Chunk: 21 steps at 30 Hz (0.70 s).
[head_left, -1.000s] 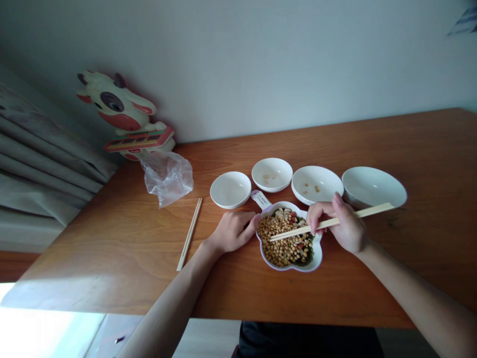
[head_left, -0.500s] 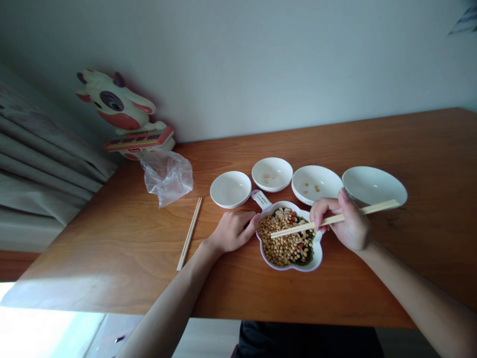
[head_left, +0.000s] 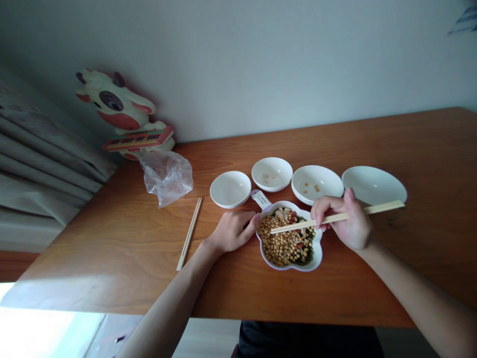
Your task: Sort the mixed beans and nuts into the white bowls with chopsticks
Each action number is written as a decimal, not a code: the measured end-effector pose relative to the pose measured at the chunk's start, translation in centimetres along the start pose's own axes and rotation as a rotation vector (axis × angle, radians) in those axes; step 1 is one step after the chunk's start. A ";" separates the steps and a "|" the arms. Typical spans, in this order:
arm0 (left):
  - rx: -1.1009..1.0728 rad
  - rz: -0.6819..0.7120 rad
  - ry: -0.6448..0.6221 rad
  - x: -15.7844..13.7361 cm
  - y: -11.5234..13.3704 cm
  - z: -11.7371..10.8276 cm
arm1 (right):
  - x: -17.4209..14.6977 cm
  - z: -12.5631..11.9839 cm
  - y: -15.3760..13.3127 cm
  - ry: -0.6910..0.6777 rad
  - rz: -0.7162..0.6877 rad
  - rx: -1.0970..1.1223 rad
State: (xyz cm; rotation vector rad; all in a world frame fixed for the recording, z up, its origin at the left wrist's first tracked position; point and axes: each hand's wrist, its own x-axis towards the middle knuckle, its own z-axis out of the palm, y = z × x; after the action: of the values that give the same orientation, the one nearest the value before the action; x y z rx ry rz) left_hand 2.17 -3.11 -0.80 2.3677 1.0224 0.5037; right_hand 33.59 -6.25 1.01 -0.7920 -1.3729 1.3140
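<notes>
My right hand (head_left: 345,221) is closed around a pair of wooden chopsticks (head_left: 337,218). Their tips sit close together over the soybeans (head_left: 279,243) in a white, lilac-rimmed flower-shaped bowl (head_left: 316,256). Peanuts (head_left: 282,213), reddish bits and small dark green beans (head_left: 309,253) share that bowl. My left hand (head_left: 234,231) rests on the table with fingers curled and the thumb at the bowl's left rim, gripping it. Behind stand white bowls: one bare (head_left: 230,190), one with a few peanuts (head_left: 272,174), one with a few soybeans (head_left: 317,185).
A fourth, larger white bowl (head_left: 374,184) stands at the right, partly behind my right hand. Another pair of chopsticks (head_left: 189,233) lies left of my left hand. Farther back are a crumpled plastic bag (head_left: 167,176) and a cow-shaped toy keyboard (head_left: 126,117) against the wall.
The chopstick tips have shifted slightly up and away from me over the soybeans, and the right hand has tilted a little. My left hand and the bowls stay put.
</notes>
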 end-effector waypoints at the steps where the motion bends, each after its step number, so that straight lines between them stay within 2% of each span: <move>1: 0.001 0.002 0.003 0.0 0.0 0.0 | 0.0 0.1 0.0 -0.021 0.002 -0.010; 10: 0.014 0.005 0.017 0.0 0.0 0.1 | -0.9 -0.1 1.1 -0.163 0.012 -0.191; 21: 0.009 0.021 0.015 0.1 0.0 0.1 | -0.6 0.3 0.9 -0.110 0.025 -0.148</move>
State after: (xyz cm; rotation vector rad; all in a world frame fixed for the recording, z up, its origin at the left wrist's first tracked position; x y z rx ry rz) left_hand 2.24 -3.06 -0.87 2.3881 1.0093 0.5270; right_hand 33.28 -6.76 0.02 -0.8489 -1.5663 1.3022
